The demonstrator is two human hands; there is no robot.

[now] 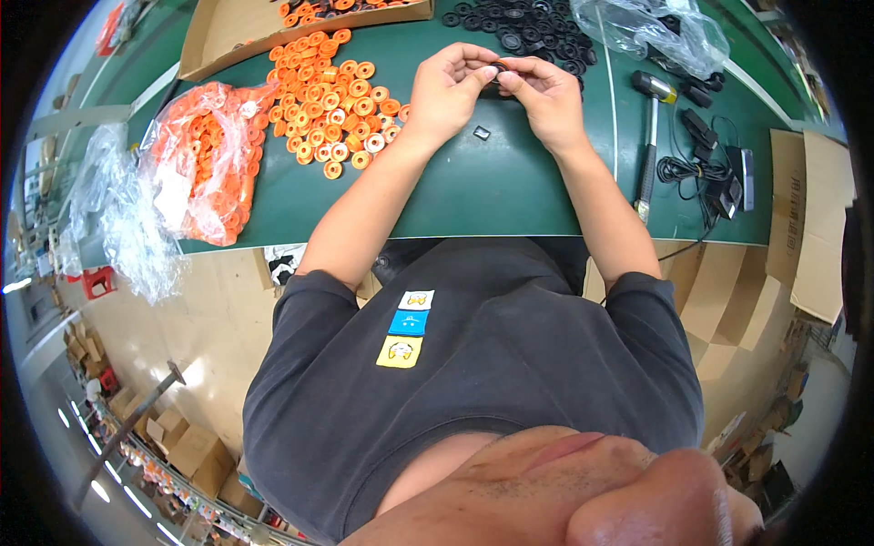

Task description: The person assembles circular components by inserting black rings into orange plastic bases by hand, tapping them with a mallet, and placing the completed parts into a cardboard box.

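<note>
My left hand [451, 93] and my right hand [548, 98] meet over the far middle of the green table [492, 196]. Thumbs and fingertips of both pinch a small black round part [500, 67], mostly covered by the fingers. Just beyond them lies a heap of black wheel-like parts [521, 38]. To the left of my left hand spreads a pile of orange wheel-like parts [320, 94]. A small dark square piece [482, 133] rests on the table between my forearms.
A cardboard box [205, 45] with more parts stands far left. Near it lie an orange-filled plastic bag [211, 159] and crumpled clear plastic [137, 214]. On the right are a hammer [648, 146], coiled black cable [678, 169] and another clear bag [655, 36].
</note>
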